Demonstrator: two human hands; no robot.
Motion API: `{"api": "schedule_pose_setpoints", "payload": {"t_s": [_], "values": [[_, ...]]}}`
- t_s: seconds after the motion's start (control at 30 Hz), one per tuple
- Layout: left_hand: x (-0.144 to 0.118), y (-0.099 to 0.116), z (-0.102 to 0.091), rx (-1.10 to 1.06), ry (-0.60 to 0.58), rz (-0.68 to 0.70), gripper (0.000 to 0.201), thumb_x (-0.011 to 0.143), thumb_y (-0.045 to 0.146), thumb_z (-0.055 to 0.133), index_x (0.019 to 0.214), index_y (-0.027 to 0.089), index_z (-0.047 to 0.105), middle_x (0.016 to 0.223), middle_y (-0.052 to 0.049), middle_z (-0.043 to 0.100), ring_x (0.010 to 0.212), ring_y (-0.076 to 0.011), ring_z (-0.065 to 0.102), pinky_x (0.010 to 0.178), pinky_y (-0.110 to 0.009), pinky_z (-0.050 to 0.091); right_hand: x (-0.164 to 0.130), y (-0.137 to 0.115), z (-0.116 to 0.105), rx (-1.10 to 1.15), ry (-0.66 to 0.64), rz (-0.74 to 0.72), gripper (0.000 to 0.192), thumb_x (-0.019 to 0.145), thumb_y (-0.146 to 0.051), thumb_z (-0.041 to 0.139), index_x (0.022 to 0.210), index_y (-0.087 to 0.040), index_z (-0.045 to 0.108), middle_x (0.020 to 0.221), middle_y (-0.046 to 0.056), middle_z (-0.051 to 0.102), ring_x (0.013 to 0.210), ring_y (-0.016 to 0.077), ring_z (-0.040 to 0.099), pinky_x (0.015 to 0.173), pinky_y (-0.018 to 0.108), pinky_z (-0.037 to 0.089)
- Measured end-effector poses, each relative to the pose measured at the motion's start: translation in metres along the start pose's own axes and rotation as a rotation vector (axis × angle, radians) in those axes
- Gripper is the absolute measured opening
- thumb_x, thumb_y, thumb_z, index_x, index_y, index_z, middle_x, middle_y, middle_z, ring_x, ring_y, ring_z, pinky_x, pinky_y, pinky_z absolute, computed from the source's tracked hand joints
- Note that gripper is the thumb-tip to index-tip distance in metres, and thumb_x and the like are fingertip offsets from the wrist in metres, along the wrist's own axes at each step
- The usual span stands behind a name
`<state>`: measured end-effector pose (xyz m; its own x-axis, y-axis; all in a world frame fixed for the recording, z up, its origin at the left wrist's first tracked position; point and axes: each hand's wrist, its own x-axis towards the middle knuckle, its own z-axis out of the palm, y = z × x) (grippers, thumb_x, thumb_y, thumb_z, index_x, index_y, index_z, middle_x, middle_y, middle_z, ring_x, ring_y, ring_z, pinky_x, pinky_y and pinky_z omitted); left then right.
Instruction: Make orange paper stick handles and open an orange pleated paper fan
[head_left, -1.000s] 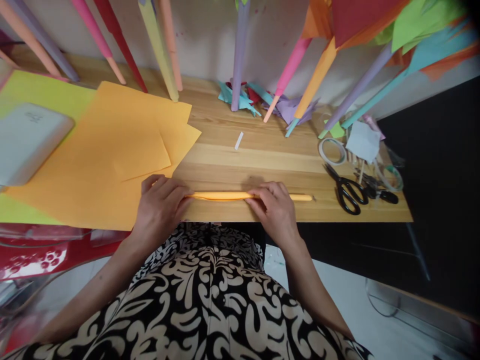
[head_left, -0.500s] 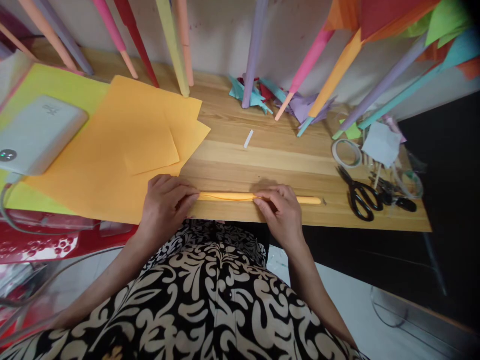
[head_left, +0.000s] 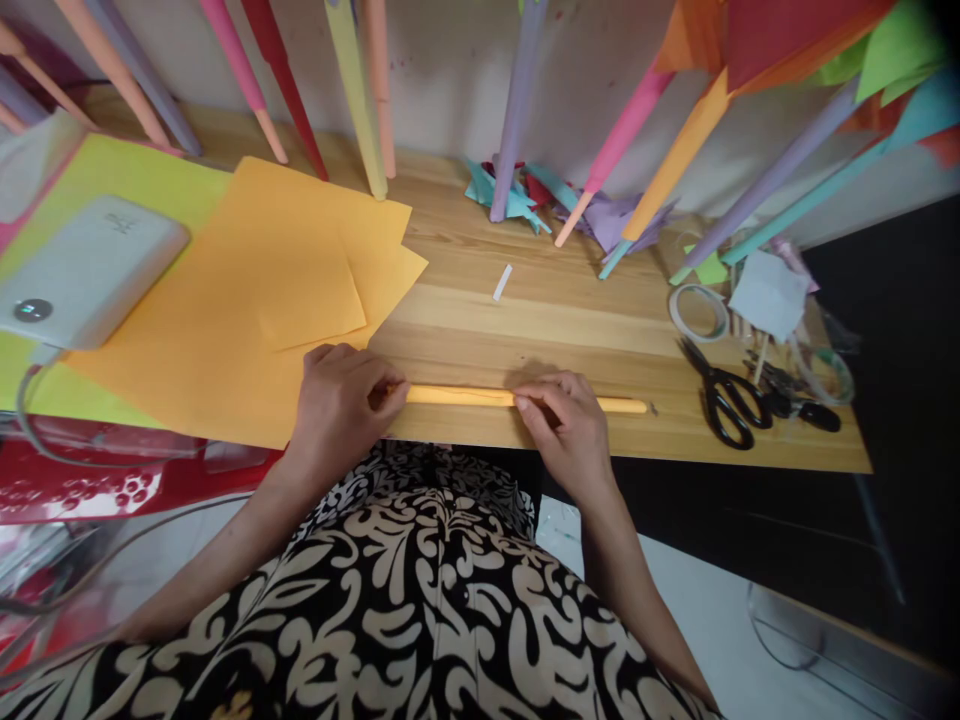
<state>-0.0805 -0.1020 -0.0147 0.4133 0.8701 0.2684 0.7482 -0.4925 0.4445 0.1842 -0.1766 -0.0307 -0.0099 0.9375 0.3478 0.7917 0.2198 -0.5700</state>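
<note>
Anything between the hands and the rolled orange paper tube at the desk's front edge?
Nothing visible. The left hand covers the left end of the orange paper tube, and the right hand presses on it further right. The scissors lie apart, beyond the tube's right tip.

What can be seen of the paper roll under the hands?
The paper roll is a thin, tight tube of orange-yellow paper, the same colour as the sheets at the left. It lies flat on the wooden table, parallel to and near the front edge. The left hand covers its left end; the right hand presses on it right of the middle. Its right end pokes out bare, stopping short of the scissors.
</note>
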Motion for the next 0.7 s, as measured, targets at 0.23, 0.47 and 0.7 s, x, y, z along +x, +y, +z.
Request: {"api": "schedule_pose_setpoints", "payload": {"t_s": [0.23,0.47,0.7], "values": [[0.0,-0.01,0.001,0.095,0.038,-0.001,0.015,0.089,0.023,0.057,0.082,0.022,0.07,0.063,0.0,0.062,0.067,-0.0202,0.056,0.077,-0.039,0.039,0.002,-0.002,0.0,0.012,0.0,0.018,0.012,0.096,-0.02,0.06,0.094,-0.023,0.072,0.089,0.004,0.066,0.09,0.0238,0.062,0.08,0.04,0.049],[-0.013,0.012,-0.006,-0.097,0.286,0.414,0.034,0.087,0.008,0.064,0.119,0.019,0.066,0.111,-0.011,0.075,0.104,-0.0256,0.069,0.096,-0.044,0.052,0.002,0.0,0.003,0.028,0.009,0.027,0.012,0.094,-0.02,0.061,0.093,-0.023,0.072,0.088,0.004,0.067,0.088,0.0235,0.061,0.08,0.039,0.048],[-0.02,0.035,0.023,-0.022,-0.13,0.658,0.033,0.094,0.015,0.06,0.124,0.002,0.063,0.14,-0.023,0.062,0.132,-0.0343,0.059,0.111,-0.05,0.05,0.006,0.0,0.004,-0.01,0.01,-0.004,0.011,0.094,-0.02,0.061,0.092,-0.021,0.072,0.086,0.004,0.067,0.086,0.0229,0.061,0.08,0.038,0.047]]}}
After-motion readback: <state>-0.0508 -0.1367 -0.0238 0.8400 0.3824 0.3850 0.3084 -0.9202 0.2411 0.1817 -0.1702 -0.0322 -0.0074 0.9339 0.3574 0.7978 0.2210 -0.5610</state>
